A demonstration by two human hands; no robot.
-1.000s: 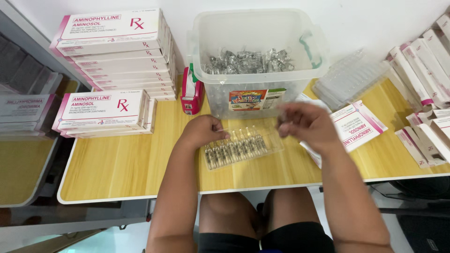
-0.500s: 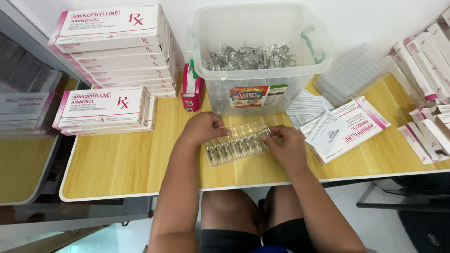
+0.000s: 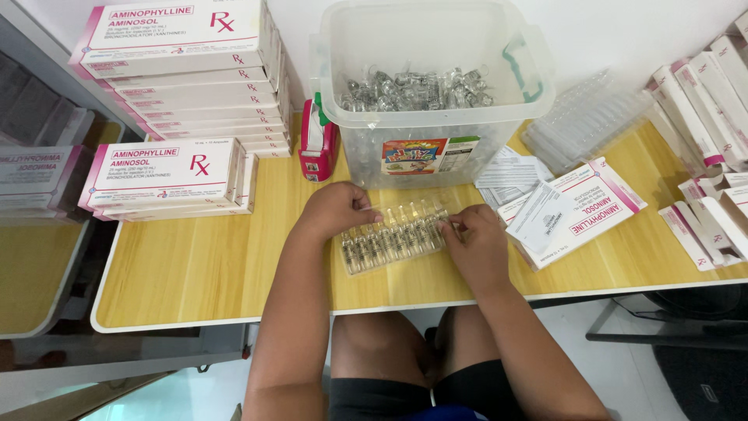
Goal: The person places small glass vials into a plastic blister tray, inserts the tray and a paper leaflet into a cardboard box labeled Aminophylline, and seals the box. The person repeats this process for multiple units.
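The clear plastic blister tray (image 3: 393, 238), lying near the table's front edge between both hands, looks almost filled with small glass ampoules. The left hand (image 3: 336, 209) presses its far-left corner; the right hand (image 3: 475, 242) pinches an ampoule at its right end. Behind, the clear plastic tub (image 3: 436, 148) holds many loose ampoules.

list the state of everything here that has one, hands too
clear ampoule tray: flat on table, slots mostly filled
left hand: resting on tray's left end
right hand: fingers at tray's right end
plastic bin: lid off, ampoules in bottom
white-and-pink cartons: closed, stacked
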